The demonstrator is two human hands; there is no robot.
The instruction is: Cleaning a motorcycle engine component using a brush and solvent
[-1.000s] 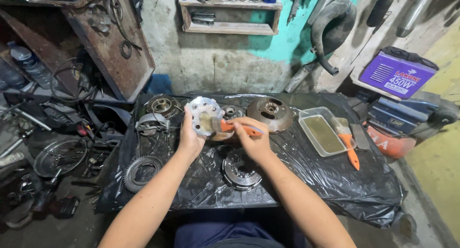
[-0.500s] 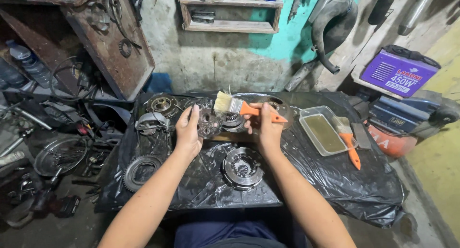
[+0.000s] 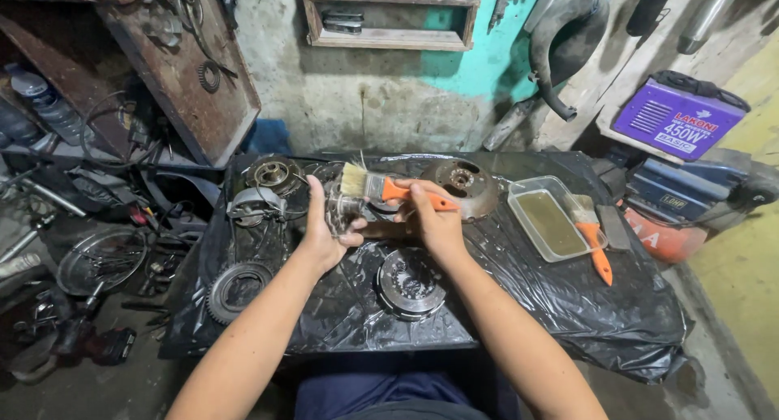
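My left hand grips a round metal engine part above a table draped in black plastic. My right hand holds a paintbrush by its orange handle, with the pale bristles resting on top of that part. A round clutch-like disc lies on the plastic just below both hands.
A clear tray of yellowish liquid sits to the right with a second orange-handled brush beside it. A rusty drum, a gear ring and other metal parts lie on the table. Wheels and scrap crowd the floor at left.
The pale round plate I held upright a second ago is out of view. My left hand now grips a darker part lower down, and the brush has come down onto its top.
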